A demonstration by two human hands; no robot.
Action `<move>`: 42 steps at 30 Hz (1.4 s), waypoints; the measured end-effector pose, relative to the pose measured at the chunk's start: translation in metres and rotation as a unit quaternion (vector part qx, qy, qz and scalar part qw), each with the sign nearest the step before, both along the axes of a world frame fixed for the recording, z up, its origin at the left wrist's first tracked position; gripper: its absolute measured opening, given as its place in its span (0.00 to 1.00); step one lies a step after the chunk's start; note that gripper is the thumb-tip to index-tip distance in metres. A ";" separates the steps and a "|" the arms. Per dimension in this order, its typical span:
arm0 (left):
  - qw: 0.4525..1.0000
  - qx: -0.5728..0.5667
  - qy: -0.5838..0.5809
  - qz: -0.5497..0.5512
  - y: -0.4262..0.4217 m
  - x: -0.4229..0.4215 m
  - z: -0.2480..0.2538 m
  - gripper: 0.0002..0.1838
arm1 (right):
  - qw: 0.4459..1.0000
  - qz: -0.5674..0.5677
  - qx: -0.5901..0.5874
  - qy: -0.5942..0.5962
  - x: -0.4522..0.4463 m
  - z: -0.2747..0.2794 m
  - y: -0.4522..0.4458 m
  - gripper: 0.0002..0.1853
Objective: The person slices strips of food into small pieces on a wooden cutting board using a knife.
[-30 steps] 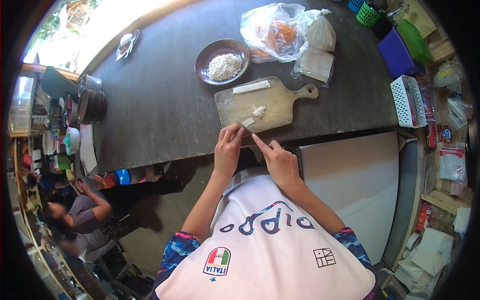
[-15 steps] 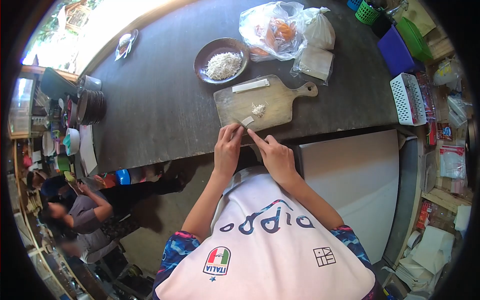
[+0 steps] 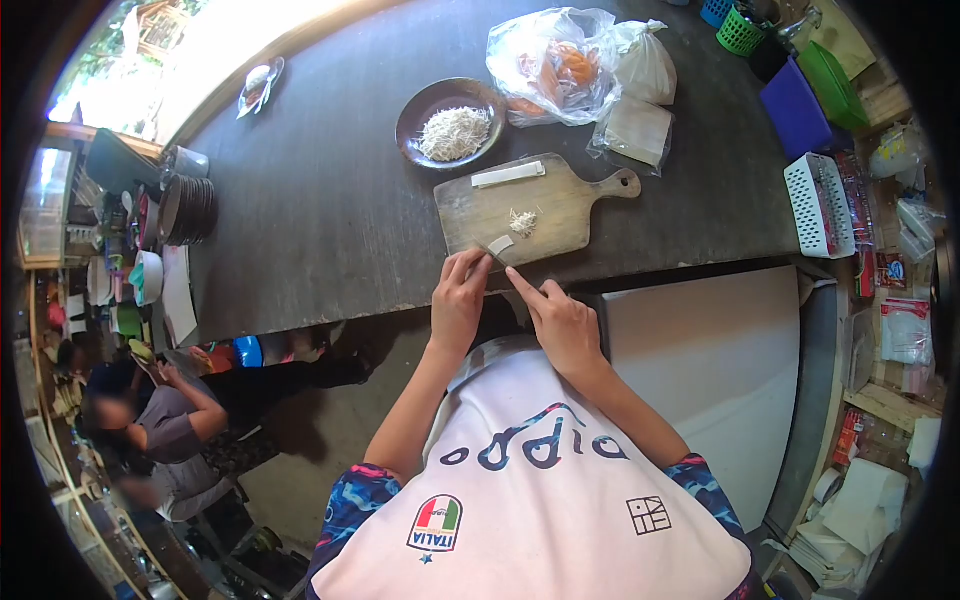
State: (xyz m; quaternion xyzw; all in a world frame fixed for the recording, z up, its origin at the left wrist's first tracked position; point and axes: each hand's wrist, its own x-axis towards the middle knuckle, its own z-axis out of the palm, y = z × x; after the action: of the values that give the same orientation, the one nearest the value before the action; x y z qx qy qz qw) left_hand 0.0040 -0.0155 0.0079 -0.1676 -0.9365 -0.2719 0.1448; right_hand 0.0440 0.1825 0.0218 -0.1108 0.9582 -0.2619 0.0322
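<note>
by the cutting board's [image 3: 568,212] near edge, the left hand [image 3: 460,302] bunches its fingertips together, their undersides hidden; the right hand's [image 3: 566,330] grip, i can't tell.

A small pale piece [image 3: 501,244] lies flat on the wooden board [image 3: 566,212], left. Loose thin shreds [image 3: 523,222] lie just beyond.

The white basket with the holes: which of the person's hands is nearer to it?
The right. The right hand is by the cutting board's near edge, on the side toward the white basket; the left hand is farther left.
</note>
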 end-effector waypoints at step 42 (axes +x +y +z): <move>0.999 0.029 0.011 0.017 0.003 0.001 -0.006 0.16 | 1.000 -0.005 0.006 0.024 -0.004 -0.012 -0.006 0.33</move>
State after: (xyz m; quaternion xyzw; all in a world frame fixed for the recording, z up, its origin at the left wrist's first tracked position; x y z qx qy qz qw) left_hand 0.0051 -0.0124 0.0022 -0.1502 -0.9294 -0.2943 0.1646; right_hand 0.0395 0.1769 0.0103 -0.1119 0.9608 -0.2537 0.0083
